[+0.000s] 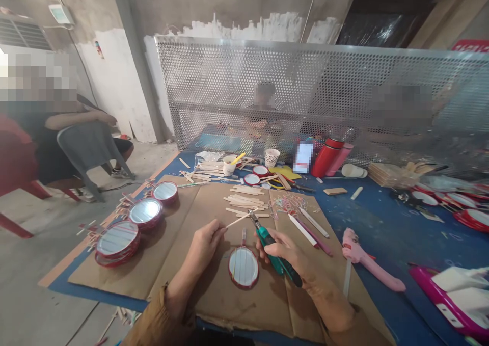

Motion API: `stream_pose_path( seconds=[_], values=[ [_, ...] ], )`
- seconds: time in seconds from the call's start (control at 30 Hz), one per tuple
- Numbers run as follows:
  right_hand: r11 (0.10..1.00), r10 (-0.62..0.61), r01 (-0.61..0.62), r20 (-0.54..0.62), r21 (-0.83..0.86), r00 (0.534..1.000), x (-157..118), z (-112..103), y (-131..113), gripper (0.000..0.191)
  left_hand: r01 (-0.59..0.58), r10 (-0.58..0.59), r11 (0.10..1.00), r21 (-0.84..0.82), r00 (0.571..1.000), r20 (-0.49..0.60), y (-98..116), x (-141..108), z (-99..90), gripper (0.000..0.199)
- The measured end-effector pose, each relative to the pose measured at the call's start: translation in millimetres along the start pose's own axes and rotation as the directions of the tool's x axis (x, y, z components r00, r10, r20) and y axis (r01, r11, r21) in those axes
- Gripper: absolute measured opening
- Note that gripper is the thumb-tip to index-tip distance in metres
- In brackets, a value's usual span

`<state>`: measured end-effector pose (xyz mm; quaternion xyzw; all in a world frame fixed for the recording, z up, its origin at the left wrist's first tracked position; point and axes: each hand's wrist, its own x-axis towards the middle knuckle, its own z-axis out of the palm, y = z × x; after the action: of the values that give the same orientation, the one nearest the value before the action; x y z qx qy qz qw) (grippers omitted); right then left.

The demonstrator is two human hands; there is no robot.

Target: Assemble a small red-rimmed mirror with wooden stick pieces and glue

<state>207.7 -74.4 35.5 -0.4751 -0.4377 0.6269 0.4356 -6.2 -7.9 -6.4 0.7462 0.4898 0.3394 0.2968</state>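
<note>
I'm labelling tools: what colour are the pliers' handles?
The pliers' handles are teal green and black, best seen in the head view.

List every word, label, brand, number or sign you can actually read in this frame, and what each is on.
None can be read with certainty.
Red sign at the upper right edge: pale marks, too blurred and cut off to read.
Phone screen in front of the perforated panel: blurred out, unreadable.
Green-and-black pliers: no legible brand or number.
</note>
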Motion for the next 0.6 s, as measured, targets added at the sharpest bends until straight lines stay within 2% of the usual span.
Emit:
stream_pose_path(
  seconds=[0.3,0.6],
  values=[
    [1.000,-0.005,0.005,-0.026,-0.027,1.000,5,-2,9,0.037,-0.028,0.028,1.000,0.013,0.999,-0.042,3,0,-3.1,0.023],
    [0.991,-0.018,0.013,-0.037,-0.133,0.999,6,-2,10,0.038,-0.051,0.051,0.999,0.007,0.997,-0.064,2,-1,-2.4,0.020]
  ],
)
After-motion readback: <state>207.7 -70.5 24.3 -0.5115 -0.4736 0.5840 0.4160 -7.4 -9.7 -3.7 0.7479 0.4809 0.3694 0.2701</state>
